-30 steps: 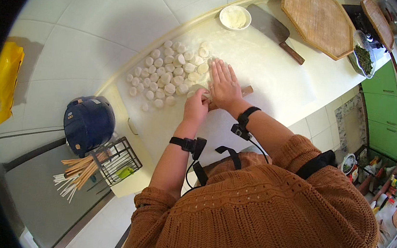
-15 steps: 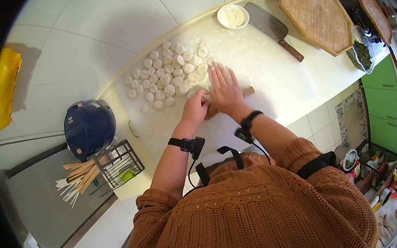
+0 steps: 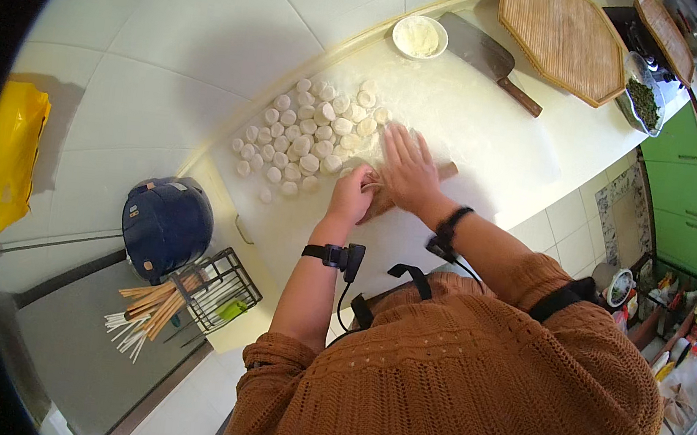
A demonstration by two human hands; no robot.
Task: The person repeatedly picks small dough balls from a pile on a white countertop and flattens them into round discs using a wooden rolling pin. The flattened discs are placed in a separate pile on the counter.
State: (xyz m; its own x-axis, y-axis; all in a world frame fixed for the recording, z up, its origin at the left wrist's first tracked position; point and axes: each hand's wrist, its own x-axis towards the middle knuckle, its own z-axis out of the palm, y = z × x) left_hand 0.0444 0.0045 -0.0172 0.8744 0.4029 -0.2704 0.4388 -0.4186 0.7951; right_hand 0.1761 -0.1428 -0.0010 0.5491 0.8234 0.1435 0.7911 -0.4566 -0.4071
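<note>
My right hand (image 3: 407,166) lies palm down with fingers stretched out over a wooden rolling pin (image 3: 445,171) on the floured white board (image 3: 516,159). My left hand (image 3: 354,191) is curled beside it, fingertips pinching a thin pale piece of dough (image 3: 370,184) by the pin. Up and to the left of my hands lie several small pale dough pieces (image 3: 309,162), many flattened into discs. A white bowl of flour (image 3: 420,35) stands at the back, beside a cleaver (image 3: 484,55) with a wooden handle.
An octagonal wooden tray (image 3: 559,32) and a glass container of chopped greens (image 3: 643,102) are at the back right. Left are a dark blue appliance (image 3: 162,228), a wire utensil holder (image 3: 220,289) and a yellow bag (image 3: 14,148). Green cabinets (image 3: 674,192) stand to the right.
The view has shifted a little. My hands remain at the rolling pin, with a slight change in the left fingers and the dough between them.
</note>
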